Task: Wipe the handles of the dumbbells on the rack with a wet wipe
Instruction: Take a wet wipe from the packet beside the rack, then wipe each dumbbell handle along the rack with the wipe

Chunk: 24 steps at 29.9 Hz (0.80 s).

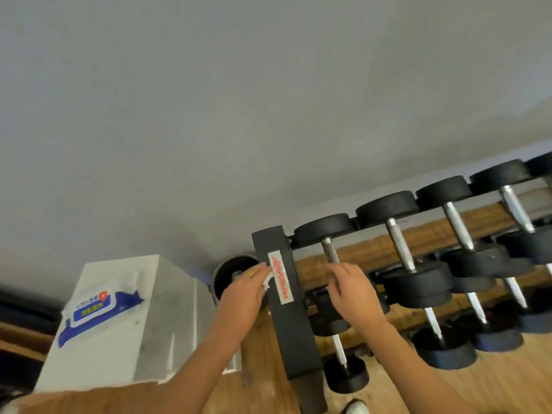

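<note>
Both hands hover apart at the rack's (286, 318) black end post. Left hand (242, 294) pinches a crumpled white wet wipe (268, 280) against the post's left edge. Right hand (354, 289) has its fingers loosely bent and holds nothing, fingertips at the lower end of the leftmost top-row dumbbell's handle (329, 249). A wipe pack (95, 309) lies on a white box (161, 318) well to the left.

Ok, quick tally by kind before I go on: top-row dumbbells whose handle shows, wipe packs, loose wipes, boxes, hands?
Top-row dumbbells with handle showing: 4
Wipe pack: 1
Loose wipe: 1
White box: 1
Hands, the left hand pinching the wipe and the right hand: 2
Total: 9
Another black head at the right edge, handle hidden, is left out.
</note>
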Motion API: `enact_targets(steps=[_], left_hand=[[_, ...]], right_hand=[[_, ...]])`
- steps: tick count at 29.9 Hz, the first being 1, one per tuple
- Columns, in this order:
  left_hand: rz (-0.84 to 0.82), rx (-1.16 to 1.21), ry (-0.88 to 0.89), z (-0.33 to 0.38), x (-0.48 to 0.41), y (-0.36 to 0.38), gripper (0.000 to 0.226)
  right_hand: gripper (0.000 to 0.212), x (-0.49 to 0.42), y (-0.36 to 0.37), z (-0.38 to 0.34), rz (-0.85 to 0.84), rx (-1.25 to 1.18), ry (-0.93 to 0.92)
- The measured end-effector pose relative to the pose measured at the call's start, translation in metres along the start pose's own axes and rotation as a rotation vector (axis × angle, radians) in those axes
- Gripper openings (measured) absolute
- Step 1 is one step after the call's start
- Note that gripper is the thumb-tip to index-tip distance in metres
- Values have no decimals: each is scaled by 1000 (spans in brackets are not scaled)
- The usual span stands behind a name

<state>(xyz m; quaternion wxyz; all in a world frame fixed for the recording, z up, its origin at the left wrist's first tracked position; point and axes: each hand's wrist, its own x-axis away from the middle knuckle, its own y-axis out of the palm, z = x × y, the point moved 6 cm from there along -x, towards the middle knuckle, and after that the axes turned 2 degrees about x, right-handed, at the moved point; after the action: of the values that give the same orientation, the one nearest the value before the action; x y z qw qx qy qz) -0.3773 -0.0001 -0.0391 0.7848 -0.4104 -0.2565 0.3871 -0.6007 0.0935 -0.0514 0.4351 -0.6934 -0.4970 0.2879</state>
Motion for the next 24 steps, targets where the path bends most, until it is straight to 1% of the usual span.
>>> enact_targets(steps=[3, 5, 7, 9, 10, 13, 16, 19, 21, 24], left_hand=[[4, 21, -18, 48, -25, 26, 47], [35, 2, -23, 74, -45, 36, 49], [47, -30, 14, 94, -65, 46, 51], [35, -74, 75, 109, -83, 55, 53], [31, -100, 110, 114, -93, 58, 54], [91, -145, 246, 123, -118, 62, 57], [128, -183, 332, 127, -144, 66, 61], [13, -258, 375, 127, -165, 82, 71], [-69, -301, 371, 126, -172, 95, 72], [-69, -287, 347, 123, -172, 96, 65]], right_hand=[[34, -9, 7, 59, -88, 23, 60], [39, -6, 23, 88, -156, -10, 99], [53, 2, 38, 104, -191, -110, 146], [67, 5, 48, 109, -165, -214, 179], [69, 3, 51, 110, -146, -245, 194], [65, -2, 55, 112, -99, -277, 193], [60, -2, 56, 114, -79, -283, 179], [60, -1, 57, 113, -98, -298, 190], [60, -2, 57, 113, -127, -304, 202], [45, -11, 46, 110, -145, -332, 206]])
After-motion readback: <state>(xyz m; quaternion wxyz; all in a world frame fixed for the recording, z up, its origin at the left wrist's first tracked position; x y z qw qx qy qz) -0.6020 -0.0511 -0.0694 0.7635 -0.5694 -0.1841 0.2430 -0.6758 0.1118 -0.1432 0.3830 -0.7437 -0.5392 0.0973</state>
